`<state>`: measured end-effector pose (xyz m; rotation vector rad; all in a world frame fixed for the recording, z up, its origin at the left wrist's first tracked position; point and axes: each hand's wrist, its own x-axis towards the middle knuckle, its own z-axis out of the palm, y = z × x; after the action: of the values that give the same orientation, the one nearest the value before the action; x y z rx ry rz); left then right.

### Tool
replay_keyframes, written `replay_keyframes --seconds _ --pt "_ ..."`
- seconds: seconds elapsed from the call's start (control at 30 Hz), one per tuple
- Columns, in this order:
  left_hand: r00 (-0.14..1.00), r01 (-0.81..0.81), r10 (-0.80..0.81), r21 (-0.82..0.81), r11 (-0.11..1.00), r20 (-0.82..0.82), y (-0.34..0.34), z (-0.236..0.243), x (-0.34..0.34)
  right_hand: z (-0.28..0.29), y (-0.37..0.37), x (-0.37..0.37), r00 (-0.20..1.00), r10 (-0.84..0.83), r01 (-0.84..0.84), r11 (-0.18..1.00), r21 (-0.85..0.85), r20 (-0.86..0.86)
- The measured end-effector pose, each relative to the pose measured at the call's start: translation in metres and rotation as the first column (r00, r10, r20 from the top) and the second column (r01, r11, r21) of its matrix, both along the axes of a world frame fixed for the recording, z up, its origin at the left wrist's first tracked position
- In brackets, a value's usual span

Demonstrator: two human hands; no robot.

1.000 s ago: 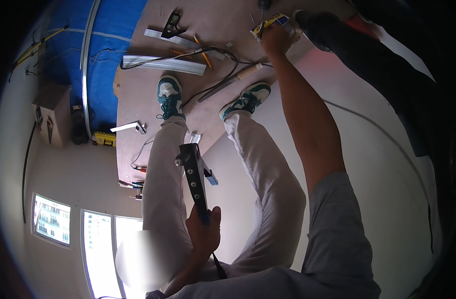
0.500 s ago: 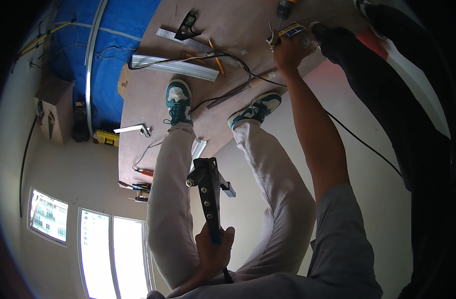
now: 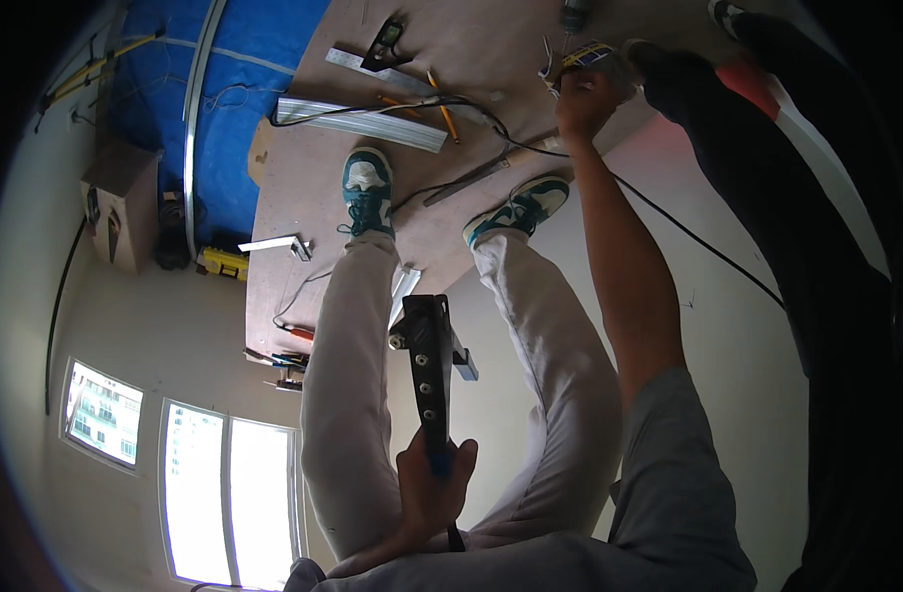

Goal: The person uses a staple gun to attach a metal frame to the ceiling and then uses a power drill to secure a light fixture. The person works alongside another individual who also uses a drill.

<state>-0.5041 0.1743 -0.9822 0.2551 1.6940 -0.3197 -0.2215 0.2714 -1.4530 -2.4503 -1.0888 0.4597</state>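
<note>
My left hand [image 3: 434, 488] grips a long black bolted metal bracket [image 3: 425, 370] upright between my legs, with a short square metal piece [image 3: 463, 360] jutting off its right side. My right hand [image 3: 585, 109] reaches far up to the worktop, fingers curled on a small yellow and blue packet [image 3: 590, 57]; what is inside it is hard to make out. Just above that packet is the dark body of a drill [image 3: 573, 15].
A board [image 3: 289, 207] under my shoes holds a combination square [image 3: 382, 44], pencils [image 3: 442, 109], a metal channel [image 3: 363, 123], cables and a long tool [image 3: 471, 178]. Another person's dark-trousered legs [image 3: 738, 178] occupy the right. A wooden box [image 3: 116, 207] and yellow case [image 3: 225, 264] lie left.
The view has shifted slightly, so most things appear further right. The bracket in my left hand has moved a little rightward. More of the other person's far foot and of the drill shows.
</note>
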Motion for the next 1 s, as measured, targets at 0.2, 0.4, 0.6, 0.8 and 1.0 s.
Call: replay_keyframes --seconds 0.2,0.4,0.6,0.8,1.0 --pt "0.997 -0.065 0.059 0.121 0.990 0.050 -0.008 0.021 0.000 0.094 -0.006 -0.006 0.942 -0.259 0.278 0.958 0.067 -0.215" --pt "0.999 -0.017 0.008 0.214 0.977 0.041 -0.002 0.097 -0.026 0.206 -0.021 -0.004 0.684 -0.344 0.433 0.901 -0.020 -0.643" --pt "0.997 0.001 -0.038 0.485 0.875 0.066 0.014 0.233 -0.062 0.353 -0.064 -0.043 0.801 -0.040 0.045 0.999 -0.008 -0.598" --pt "1.000 -0.001 -0.007 0.557 0.830 0.014 0.012 0.384 -0.070 0.528 -0.096 -0.090 0.778 0.097 -0.115 0.993 0.011 -0.620" --pt "0.995 -0.062 -0.007 0.700 0.712 0.095 -0.020 0.491 -0.076 0.659 -0.111 -0.108 0.664 0.299 -0.237 0.953 0.187 -0.685"
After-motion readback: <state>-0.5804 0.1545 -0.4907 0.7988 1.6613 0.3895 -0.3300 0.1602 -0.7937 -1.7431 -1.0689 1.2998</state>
